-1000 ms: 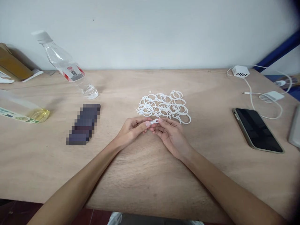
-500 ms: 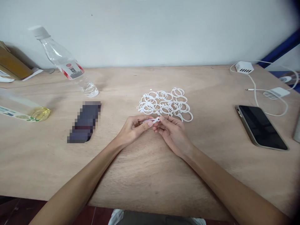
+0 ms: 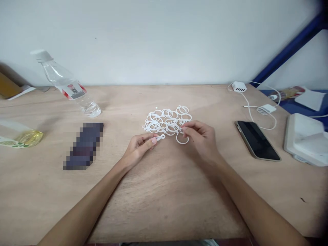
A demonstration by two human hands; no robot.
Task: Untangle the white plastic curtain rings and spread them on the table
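My left hand (image 3: 139, 147) is closed, thumb over index finger, on a white plastic curtain ring (image 3: 162, 136); its small eyelet sticks out past the fingertips. Whether more than one ring is in that grip I cannot make out. Just in front lies a loose pile of white curtain rings (image 3: 167, 118), several of them overlapping, each with a little eyelet. My right hand (image 3: 202, 136) pinches at the pile's near right side, with thumb and index finger on the upper part of another curtain ring (image 3: 182, 143).
At left stand a clear water bottle (image 3: 73, 90) and a bottle with yellow liquid (image 3: 28, 138), near a blurred-out dark item (image 3: 84, 145). To the right are a phone (image 3: 257, 140), a white charger (image 3: 239, 86) with cables, and a white box-like object (image 3: 304, 140).
My right hand has left the ring in my left hand and moved right and forward to the pile, pinching another ring. The camera view has turned somewhat to the right.
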